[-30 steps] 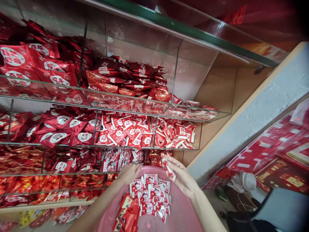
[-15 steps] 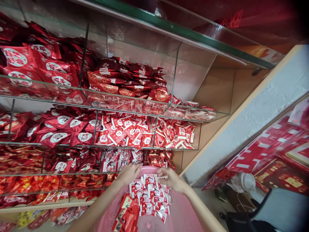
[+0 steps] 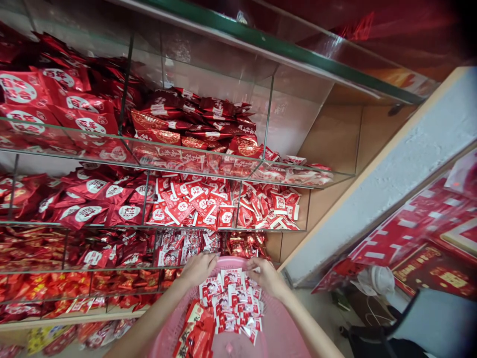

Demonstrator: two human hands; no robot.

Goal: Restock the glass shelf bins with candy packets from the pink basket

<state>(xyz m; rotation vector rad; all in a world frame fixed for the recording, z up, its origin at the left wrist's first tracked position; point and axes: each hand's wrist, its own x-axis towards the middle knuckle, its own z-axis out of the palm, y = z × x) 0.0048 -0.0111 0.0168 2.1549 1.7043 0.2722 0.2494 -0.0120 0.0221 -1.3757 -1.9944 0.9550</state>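
A pink plastic basket [image 3: 278, 334] sits right under my hands, close to the lowest glass shelves. Inside it lies a heap of small red-and-white packets [image 3: 231, 304], with larger red packets [image 3: 196, 330] at its lower left. My left hand [image 3: 199, 268] is closed over the basket's far rim. My right hand [image 3: 266, 277] rests at the top of the small packets, fingers loosely apart, and I see nothing held in it.
Glass shelves [image 3: 149, 223] packed with red packets fill the left and middle. A white wall edged in wood [image 3: 387, 184] runs down the right. Beyond it lie red printed banners [image 3: 406, 238], a white object [image 3: 376, 281] and a dark chair frame [image 3: 387, 328].
The small packet held in my right hand a second ago no longer shows there. That hand has moved left and down onto the heap in the basket. My left hand has not moved.
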